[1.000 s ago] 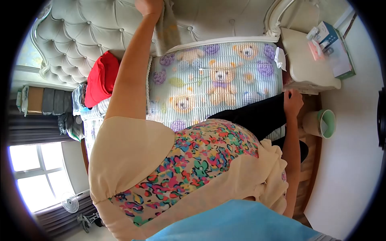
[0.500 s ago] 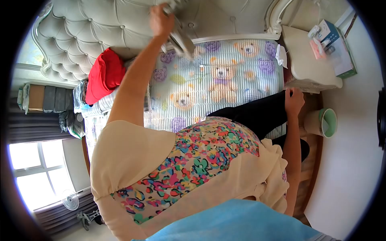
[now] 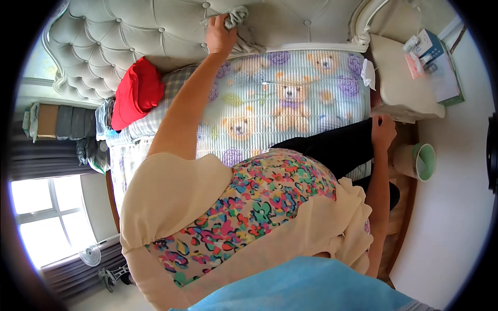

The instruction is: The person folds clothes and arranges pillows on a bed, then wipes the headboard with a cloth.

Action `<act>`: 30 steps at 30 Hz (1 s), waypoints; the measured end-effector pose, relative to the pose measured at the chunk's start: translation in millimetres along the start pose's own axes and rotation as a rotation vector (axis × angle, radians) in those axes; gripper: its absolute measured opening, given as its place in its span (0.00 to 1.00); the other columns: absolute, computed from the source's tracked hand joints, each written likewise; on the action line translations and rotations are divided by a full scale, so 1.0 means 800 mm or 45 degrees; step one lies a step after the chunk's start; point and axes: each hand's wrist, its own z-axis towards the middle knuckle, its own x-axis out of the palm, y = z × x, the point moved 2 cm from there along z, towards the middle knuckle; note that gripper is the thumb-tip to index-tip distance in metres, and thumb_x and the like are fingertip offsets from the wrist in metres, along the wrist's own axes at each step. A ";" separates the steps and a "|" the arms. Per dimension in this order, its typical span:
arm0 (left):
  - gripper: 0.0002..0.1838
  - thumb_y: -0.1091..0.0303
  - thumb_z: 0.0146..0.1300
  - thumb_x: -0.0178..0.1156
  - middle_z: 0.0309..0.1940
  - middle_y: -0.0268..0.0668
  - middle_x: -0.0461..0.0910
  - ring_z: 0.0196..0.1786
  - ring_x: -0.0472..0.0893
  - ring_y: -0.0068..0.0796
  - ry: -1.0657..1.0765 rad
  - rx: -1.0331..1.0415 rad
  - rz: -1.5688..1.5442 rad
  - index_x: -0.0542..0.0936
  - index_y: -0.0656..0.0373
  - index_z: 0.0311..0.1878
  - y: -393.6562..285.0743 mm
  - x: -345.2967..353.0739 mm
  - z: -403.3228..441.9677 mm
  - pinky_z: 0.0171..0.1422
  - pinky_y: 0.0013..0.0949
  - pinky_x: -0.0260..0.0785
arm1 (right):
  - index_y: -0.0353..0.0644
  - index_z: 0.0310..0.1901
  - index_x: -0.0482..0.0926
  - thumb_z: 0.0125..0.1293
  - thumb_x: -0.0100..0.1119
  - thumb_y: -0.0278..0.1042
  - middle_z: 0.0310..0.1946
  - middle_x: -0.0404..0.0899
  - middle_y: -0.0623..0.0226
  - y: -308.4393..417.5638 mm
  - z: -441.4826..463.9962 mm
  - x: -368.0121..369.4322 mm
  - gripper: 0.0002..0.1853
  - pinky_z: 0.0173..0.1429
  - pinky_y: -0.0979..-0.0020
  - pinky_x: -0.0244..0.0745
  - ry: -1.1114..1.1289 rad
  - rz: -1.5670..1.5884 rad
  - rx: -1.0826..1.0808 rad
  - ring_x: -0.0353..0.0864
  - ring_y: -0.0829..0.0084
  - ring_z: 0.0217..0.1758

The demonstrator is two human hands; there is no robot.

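My left hand [image 3: 221, 39] is closed on a crumpled grey cloth [image 3: 237, 19] at the tufted headboard [image 3: 176, 31]. Part of the cloth hangs to the right, down towards the mattress edge. My right hand [image 3: 383, 133] is curled into a loose fist beside the knee of my black trousers [image 3: 332, 147], and I see nothing held in it. Between my arms lies a quilted bed cover [image 3: 290, 103] with bears and purple roses. A thin white cable [image 3: 267, 83] crosses the cover.
A red bundle [image 3: 137, 96] sits left of my left arm, on a checked cloth [image 3: 176, 85]. At the right stand a cream nightstand [image 3: 399, 83] with a box [image 3: 446, 78] and a waste bin [image 3: 423, 161]. A white tissue [image 3: 368, 74] hangs by the bed's edge.
My left hand has moved right along the headboard with the cloth, which hung long at first and is now bunched up. My right hand has stayed by the knee.
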 end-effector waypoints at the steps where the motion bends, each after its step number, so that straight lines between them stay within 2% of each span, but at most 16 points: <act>1: 0.22 0.64 0.51 0.66 0.49 0.45 0.73 0.49 0.75 0.54 0.043 -0.040 -0.015 0.76 0.50 0.51 -0.001 -0.007 0.002 0.50 0.50 0.71 | 0.45 0.30 0.77 0.63 0.57 0.44 0.31 0.77 0.64 0.000 0.001 0.000 0.12 0.43 0.54 0.71 -0.010 0.001 -0.001 0.77 0.57 0.40; 2: 0.21 0.64 0.51 0.66 0.49 0.45 0.73 0.51 0.75 0.53 0.093 -0.079 -0.037 0.76 0.49 0.51 -0.002 -0.009 0.007 0.52 0.50 0.70 | 0.45 0.30 0.77 0.63 0.57 0.44 0.31 0.77 0.64 0.001 0.000 0.001 0.12 0.43 0.54 0.71 -0.046 -0.016 -0.033 0.77 0.57 0.40; 4: 0.24 0.62 0.54 0.65 0.49 0.51 0.75 0.54 0.73 0.53 -0.142 -0.127 -0.134 0.74 0.58 0.55 0.001 -0.020 0.053 0.56 0.46 0.67 | 0.45 0.30 0.77 0.63 0.57 0.44 0.31 0.77 0.65 -0.001 -0.003 -0.001 0.12 0.43 0.55 0.71 -0.069 -0.042 -0.064 0.77 0.57 0.40; 5: 0.22 0.65 0.53 0.65 0.50 0.50 0.73 0.50 0.75 0.57 -0.338 -0.111 -0.120 0.75 0.58 0.51 -0.026 -0.041 0.086 0.52 0.50 0.69 | 0.45 0.30 0.77 0.63 0.57 0.44 0.31 0.77 0.65 -0.001 -0.004 -0.001 0.12 0.43 0.54 0.71 -0.073 -0.030 -0.082 0.77 0.57 0.40; 6: 0.21 0.74 0.54 0.59 0.47 0.54 0.76 0.51 0.74 0.58 -0.360 -0.334 -0.280 0.73 0.61 0.54 -0.074 -0.072 0.113 0.55 0.49 0.66 | 0.45 0.30 0.77 0.63 0.57 0.44 0.31 0.77 0.65 0.000 -0.002 -0.001 0.12 0.42 0.54 0.71 -0.084 -0.016 -0.102 0.77 0.57 0.40; 8: 0.19 0.73 0.55 0.59 0.45 0.54 0.75 0.52 0.74 0.59 -0.688 -0.203 -0.388 0.73 0.62 0.52 -0.055 -0.057 0.151 0.56 0.48 0.66 | 0.45 0.30 0.77 0.63 0.58 0.44 0.31 0.78 0.65 0.002 -0.001 -0.002 0.12 0.43 0.55 0.71 -0.075 -0.022 -0.071 0.78 0.57 0.40; 9: 0.19 0.73 0.55 0.59 0.45 0.54 0.75 0.52 0.74 0.59 -0.698 -0.196 -0.399 0.73 0.62 0.52 -0.057 -0.051 0.150 0.56 0.48 0.66 | 0.45 0.30 0.77 0.63 0.58 0.44 0.31 0.78 0.65 0.002 -0.001 -0.002 0.12 0.43 0.55 0.71 -0.052 -0.026 -0.032 0.78 0.57 0.40; 11: 0.24 0.62 0.54 0.64 0.47 0.53 0.74 0.51 0.73 0.59 -0.559 -0.063 -0.097 0.74 0.63 0.53 -0.051 -0.022 0.121 0.54 0.50 0.67 | 0.45 0.30 0.77 0.63 0.58 0.44 0.31 0.78 0.65 0.005 -0.001 -0.002 0.12 0.43 0.55 0.71 -0.065 -0.040 -0.017 0.78 0.57 0.40; 13: 0.26 0.62 0.50 0.65 0.46 0.51 0.72 0.49 0.73 0.59 -0.364 -0.225 -0.099 0.72 0.60 0.52 -0.028 0.018 0.062 0.50 0.53 0.68 | 0.45 0.30 0.77 0.63 0.58 0.44 0.31 0.78 0.65 0.002 -0.001 -0.004 0.12 0.44 0.55 0.71 -0.076 -0.050 -0.001 0.78 0.57 0.40; 16: 0.25 0.64 0.49 0.66 0.49 0.47 0.72 0.47 0.76 0.55 -0.272 -0.201 0.000 0.74 0.54 0.52 -0.020 0.027 0.015 0.48 0.51 0.71 | 0.45 0.30 0.77 0.63 0.57 0.44 0.31 0.78 0.64 0.002 -0.002 -0.002 0.12 0.44 0.54 0.70 -0.086 -0.028 -0.012 0.77 0.57 0.40; 19: 0.23 0.65 0.51 0.66 0.48 0.45 0.74 0.47 0.77 0.52 0.054 -0.077 -0.081 0.75 0.50 0.52 -0.014 0.004 0.006 0.48 0.49 0.71 | 0.45 0.31 0.78 0.63 0.57 0.45 0.32 0.78 0.64 -0.002 -0.001 0.001 0.12 0.45 0.54 0.70 -0.031 0.038 -0.022 0.77 0.57 0.41; 22: 0.22 0.65 0.51 0.65 0.47 0.47 0.74 0.46 0.77 0.53 0.031 -0.059 -0.157 0.76 0.51 0.51 -0.023 -0.021 0.042 0.47 0.49 0.71 | 0.44 0.31 0.78 0.63 0.57 0.44 0.32 0.78 0.64 -0.001 -0.001 -0.002 0.12 0.45 0.54 0.70 -0.054 -0.008 -0.026 0.77 0.56 0.40; 24: 0.23 0.65 0.49 0.67 0.46 0.48 0.74 0.44 0.77 0.56 -0.324 -0.023 -0.130 0.75 0.54 0.50 -0.038 -0.036 0.095 0.47 0.51 0.70 | 0.44 0.31 0.77 0.63 0.57 0.44 0.32 0.77 0.64 0.002 -0.004 -0.004 0.12 0.44 0.54 0.70 -0.076 -0.013 -0.043 0.77 0.56 0.40; 27: 0.18 0.71 0.56 0.59 0.44 0.54 0.75 0.51 0.73 0.60 -0.439 -0.183 -0.388 0.73 0.62 0.51 -0.098 -0.061 0.151 0.55 0.49 0.66 | 0.45 0.30 0.77 0.63 0.57 0.45 0.31 0.77 0.64 0.002 -0.003 -0.004 0.12 0.43 0.54 0.70 -0.070 0.000 -0.033 0.77 0.56 0.39; 29: 0.18 0.71 0.56 0.60 0.43 0.53 0.75 0.49 0.74 0.59 -0.491 -0.198 0.213 0.74 0.61 0.51 -0.077 -0.013 0.149 0.52 0.50 0.67 | 0.45 0.29 0.77 0.63 0.57 0.45 0.31 0.77 0.64 0.002 -0.003 -0.004 0.12 0.43 0.54 0.70 -0.077 -0.010 -0.025 0.77 0.56 0.39; 30: 0.24 0.65 0.49 0.67 0.46 0.48 0.73 0.45 0.77 0.56 -0.406 -0.125 0.052 0.74 0.53 0.51 -0.069 0.006 0.125 0.47 0.51 0.71 | 0.45 0.29 0.77 0.63 0.57 0.45 0.31 0.77 0.64 0.002 -0.003 -0.004 0.13 0.43 0.54 0.70 -0.077 -0.012 -0.025 0.77 0.56 0.38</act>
